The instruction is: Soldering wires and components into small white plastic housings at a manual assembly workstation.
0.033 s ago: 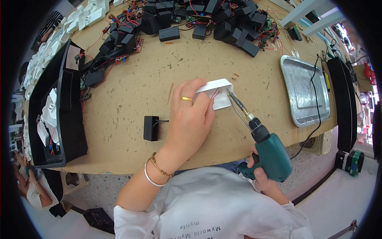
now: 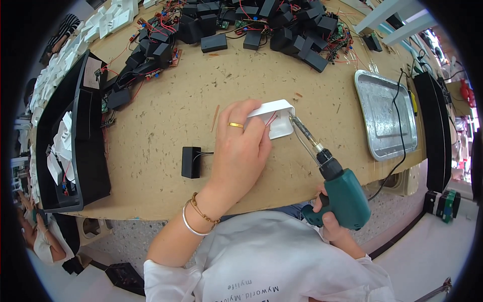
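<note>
One white plastic case [image 2: 275,117], one green power screwdriver [image 2: 338,194] and one metal tray [image 2: 385,115] are on or over the worktop [image 2: 166,131]. One small black box [image 2: 191,162] lies alone. Many black boxes [image 2: 261,25], too many to count, are heaped at the far edge.

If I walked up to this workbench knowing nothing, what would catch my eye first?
Probably the teal power screwdriver in the right hand at the near edge, its bit aimed into a small white plastic housing that the left hand steadies mid-table. Beyond, a heap of black boxes with red wires lines the far edge.
</note>
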A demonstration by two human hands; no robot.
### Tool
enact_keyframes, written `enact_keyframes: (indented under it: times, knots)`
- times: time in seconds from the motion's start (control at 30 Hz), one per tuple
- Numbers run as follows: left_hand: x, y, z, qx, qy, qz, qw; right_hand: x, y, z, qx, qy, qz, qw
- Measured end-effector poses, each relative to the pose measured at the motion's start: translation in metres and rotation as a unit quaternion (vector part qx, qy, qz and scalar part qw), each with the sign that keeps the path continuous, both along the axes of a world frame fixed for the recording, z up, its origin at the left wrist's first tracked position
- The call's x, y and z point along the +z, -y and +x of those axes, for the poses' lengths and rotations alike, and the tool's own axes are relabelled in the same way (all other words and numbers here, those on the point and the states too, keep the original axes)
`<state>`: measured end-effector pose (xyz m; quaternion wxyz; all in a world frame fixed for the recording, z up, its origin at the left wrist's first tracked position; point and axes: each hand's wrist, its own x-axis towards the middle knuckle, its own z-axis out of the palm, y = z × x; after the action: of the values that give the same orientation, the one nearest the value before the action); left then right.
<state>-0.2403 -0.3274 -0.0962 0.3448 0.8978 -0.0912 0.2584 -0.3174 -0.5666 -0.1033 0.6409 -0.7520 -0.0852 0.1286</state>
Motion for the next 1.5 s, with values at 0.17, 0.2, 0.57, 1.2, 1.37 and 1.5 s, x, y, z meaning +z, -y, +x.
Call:
enact_keyframes:
  times: [0.17, 0.2, 0.57, 1.2, 1.37, 1.5]
  knots:
    - [0.001, 0.001, 0.0, -0.003, 0.005, 0.004, 1.0, 0.004, -0.005, 0.002, -0.044, -0.006, 0.045, 0.998]
    - [0.001, 0.001, 0.0, -0.004, 0.006, 0.005, 1.0, 0.004, -0.005, 0.002, -0.044, -0.006, 0.045, 0.998]
    - [0.0, 0.002, -0.001, -0.006, 0.007, -0.013, 1.0, 0.005, -0.004, 0.002, -0.046, -0.002, 0.042, 0.998]
    - [0.095, -0.117, -0.017, 0.169, -0.078, -0.22, 0.958, 0.013, -0.011, 0.009, -0.094, 0.008, 0.141, 0.986]
    - [0.154, -0.249, -0.062, 0.49, -0.058, -0.015, 0.87, 0.01, -0.001, 0.031, -0.106, -0.012, 0.228, 0.968]
    - [0.141, -0.323, -0.075, 0.564, -0.134, 0.221, 0.784, 0.009, -0.001, 0.048, -0.079, -0.077, 0.309, 0.945]
